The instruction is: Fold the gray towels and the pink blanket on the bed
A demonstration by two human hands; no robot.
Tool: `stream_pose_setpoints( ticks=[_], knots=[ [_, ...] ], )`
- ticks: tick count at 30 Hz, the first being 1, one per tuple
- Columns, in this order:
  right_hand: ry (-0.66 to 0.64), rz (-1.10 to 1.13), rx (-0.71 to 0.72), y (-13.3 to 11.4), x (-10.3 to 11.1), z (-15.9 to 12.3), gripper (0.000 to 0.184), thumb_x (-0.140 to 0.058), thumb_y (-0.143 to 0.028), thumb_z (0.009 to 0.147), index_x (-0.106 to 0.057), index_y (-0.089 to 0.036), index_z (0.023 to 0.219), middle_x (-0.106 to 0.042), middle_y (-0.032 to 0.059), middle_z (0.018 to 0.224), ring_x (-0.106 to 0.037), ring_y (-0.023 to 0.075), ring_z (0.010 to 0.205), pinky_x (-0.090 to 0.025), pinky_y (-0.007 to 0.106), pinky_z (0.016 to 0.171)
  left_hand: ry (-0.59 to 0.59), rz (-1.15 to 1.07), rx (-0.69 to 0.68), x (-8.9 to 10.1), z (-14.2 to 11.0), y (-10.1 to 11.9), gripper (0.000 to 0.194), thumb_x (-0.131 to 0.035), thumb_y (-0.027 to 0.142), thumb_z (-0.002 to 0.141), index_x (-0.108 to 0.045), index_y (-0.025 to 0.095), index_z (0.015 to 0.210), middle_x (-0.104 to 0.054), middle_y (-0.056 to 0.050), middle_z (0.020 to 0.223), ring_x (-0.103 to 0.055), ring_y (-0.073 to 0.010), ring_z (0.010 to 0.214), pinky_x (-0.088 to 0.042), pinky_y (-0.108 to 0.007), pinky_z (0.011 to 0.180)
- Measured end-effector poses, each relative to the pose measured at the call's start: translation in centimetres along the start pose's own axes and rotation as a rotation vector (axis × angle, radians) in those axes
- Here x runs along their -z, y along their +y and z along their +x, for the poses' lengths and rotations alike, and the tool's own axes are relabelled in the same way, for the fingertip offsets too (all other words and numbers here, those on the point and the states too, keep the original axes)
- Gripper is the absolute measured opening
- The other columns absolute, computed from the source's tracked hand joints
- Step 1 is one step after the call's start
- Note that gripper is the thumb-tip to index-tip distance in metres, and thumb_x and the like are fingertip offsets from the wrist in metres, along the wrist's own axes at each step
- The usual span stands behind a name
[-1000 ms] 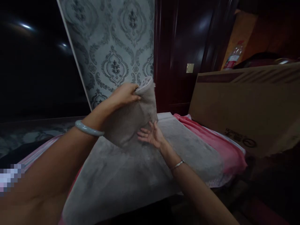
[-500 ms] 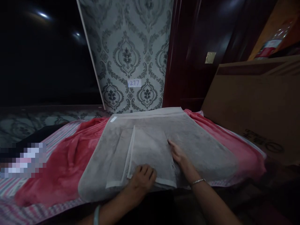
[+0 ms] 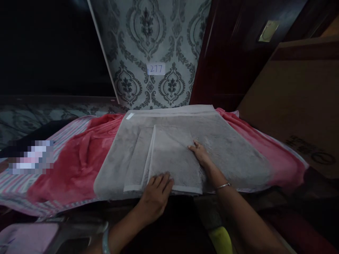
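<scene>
Touching folded grey cloth [image 3: 176, 151], left hand [image 3: 156, 195] and right hand [image 3: 200, 154] unclenched, below paper label [image 3: 156, 68] "277"

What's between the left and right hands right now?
Folded grey cloth, seen in the head view: the left hand rests at its near edge, the right hand at its right edge.

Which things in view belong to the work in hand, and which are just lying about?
Seemingly in use:
- folded gray cloth
- left hand, resting on its near edge
- right hand, at its right side
- gray spread beneath it

Apparently just about:
- red blanket, under the spread
- cardboard box
- paper marked 277
</scene>
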State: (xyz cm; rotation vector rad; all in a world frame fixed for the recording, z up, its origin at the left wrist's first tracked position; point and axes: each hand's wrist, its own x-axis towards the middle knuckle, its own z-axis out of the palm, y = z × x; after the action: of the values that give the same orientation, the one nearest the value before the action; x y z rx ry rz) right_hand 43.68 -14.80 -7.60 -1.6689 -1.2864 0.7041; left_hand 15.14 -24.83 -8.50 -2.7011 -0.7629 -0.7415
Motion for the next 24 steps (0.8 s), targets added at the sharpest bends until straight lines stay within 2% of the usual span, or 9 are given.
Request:
stream_pose_setpoints(
  ticks=[3, 5, 7, 9, 13, 18, 21, 24],
  knots=[
    [0.093, -0.224, 0.062, 0.4, 0.0, -0.6, 0.065, -0.046, -0.031, 0.087, -0.044, -0.012, 0.149, -0.058, 0.0153, 0.141, -0.053, 0.0273, 0.13, -0.042, 0.044, 0.11, 0.031, -0.171, 0.063, 1.6, 0.0, -0.6, 0.029, -0.054, 0.02, 0.089, -0.065, 0.019, 0.115, -0.068, -0.014, 0.124, -0.06, -0.0286, 0.112, -0.052, -0.047, 0.093],
    [0.146, -0.439, 0.163, -0.6, -0.4, -0.6, 0.065, -0.045, -0.034, 0.091, -0.042, -0.011, 0.151, -0.043, 0.0173, 0.154, -0.038, 0.0294, 0.143, -0.031, 0.048, 0.117, 0.057, -0.206, 0.152, 2.1, 0.7, -1.6, 0.023, -0.054, 0.023, 0.09, -0.067, 0.021, 0.108, -0.069, -0.013, 0.116, -0.06, -0.0277, 0.109, -0.052, -0.046, 0.092],
    [0.146, -0.615, 0.237, -2.2, -1.4, -0.7, 0.065, -0.041, -0.039, 0.096, -0.036, -0.011, 0.155, -0.026, 0.0175, 0.163, -0.023, 0.0311, 0.15, -0.024, 0.052, 0.119, 0.056, -0.156, 0.265, 1.9, 1.5, -2.6, 0.025, -0.055, 0.025, 0.09, -0.066, 0.02, 0.111, -0.067, -0.014, 0.119, -0.059, -0.0298, 0.11, -0.051, -0.048, 0.09],
    [0.064, -0.737, 0.258, -3.8, -2.9, -0.8, 0.067, -0.037, -0.044, 0.099, -0.029, -0.012, 0.158, -0.018, 0.0168, 0.165, -0.015, 0.0314, 0.153, -0.019, 0.053, 0.12, 0.026, -0.077, 0.338, 1.2, 2.1, -3.1, 0.03, -0.057, 0.027, 0.088, -0.065, 0.018, 0.116, -0.065, -0.016, 0.125, -0.057, -0.0326, 0.111, -0.051, -0.05, 0.088],
    [-0.268, -0.837, 0.304, -5.4, -5.6, -1.1, 0.07, -0.034, -0.055, 0.101, -0.024, -0.016, 0.16, -0.013, 0.0127, 0.167, -0.009, 0.0296, 0.154, -0.013, 0.053, 0.122, 0.026, 0.024, 0.384, -0.1, 1.3, -3.0, 0.024, -0.055, 0.026, 0.089, -0.064, 0.019, 0.11, -0.065, -0.015, 0.123, -0.059, -0.0322, 0.106, -0.052, -0.049, 0.084],
    [-0.384, -0.811, 0.298, -6.4, -6.9, -1.4, 0.068, -0.034, -0.058, 0.101, -0.024, -0.026, 0.16, -0.009, 0.01, 0.168, -0.006, 0.0307, 0.154, -0.012, 0.058, 0.121, 0.138, -0.043, 0.404, 0.4, 0.1, -2.9, 0.017, -0.053, 0.024, 0.09, -0.062, 0.023, 0.104, -0.066, -0.014, 0.117, -0.061, -0.0296, 0.107, -0.054, -0.047, 0.086],
    [-0.51, -0.757, 0.47, -7.6, -7.7, -1.9, 0.062, -0.034, -0.056, 0.102, -0.028, -0.033, 0.159, -0.012, 0.0036, 0.168, -0.003, 0.0306, 0.154, -0.009, 0.061, 0.12, 0.164, -0.038, 0.389, 0.7, 0.2, -3.0, 0.021, -0.052, 0.024, 0.09, -0.062, 0.023, 0.108, -0.065, -0.014, 0.123, -0.059, -0.0304, 0.114, -0.053, -0.049, 0.092],
    [-0.611, -0.746, 0.589, -8.2, -8.4, -2.0, 0.059, -0.033, -0.054, 0.103, -0.028, -0.034, 0.158, -0.014, -0.0006, 0.167, -0.001, 0.0287, 0.154, -0.006, 0.062, 0.121, 0.133, -0.005, 0.32, 0.3, 0.0, -2.8, 0.031, -0.053, 0.024, 0.09, -0.061, 0.022, 0.12, -0.066, -0.013, 0.126, -0.06, -0.0305, 0.117, -0.053, -0.049, 0.093]
  ],
)
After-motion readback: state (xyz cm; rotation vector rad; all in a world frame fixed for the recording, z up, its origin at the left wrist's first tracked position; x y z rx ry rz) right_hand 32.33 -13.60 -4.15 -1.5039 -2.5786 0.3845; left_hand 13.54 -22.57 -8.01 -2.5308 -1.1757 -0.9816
